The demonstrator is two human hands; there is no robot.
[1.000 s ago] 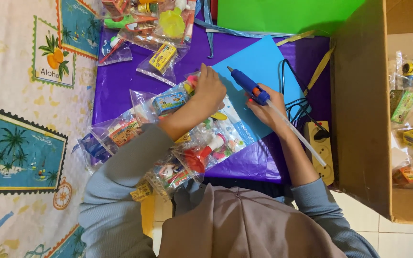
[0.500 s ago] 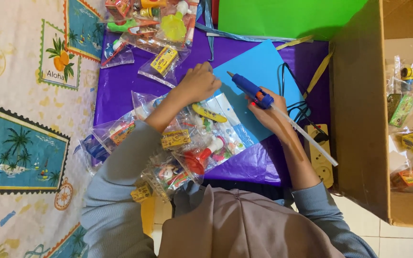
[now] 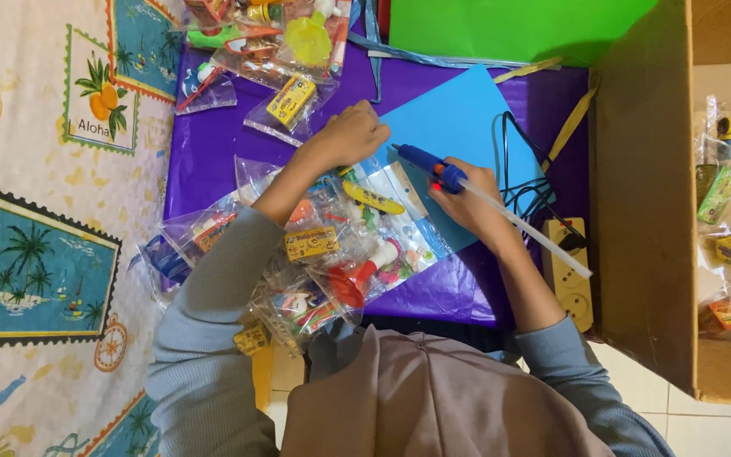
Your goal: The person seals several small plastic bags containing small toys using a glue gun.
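Two hands busy: right hand clamped around blue glue gun, nozzle aimed at left hand. Left fingers closed, pressing down a clear toy packet at the edge of blue paper sheet on purple cloth.

Clear plastic toy packets lie heaped across the purple sheet, each stuffed with bright bits and topped by a small yellow label card. More clear packets crowd the top edge, one showing a yellow card. On the right, the open cardboard box holds further packets with yellow and green contents.
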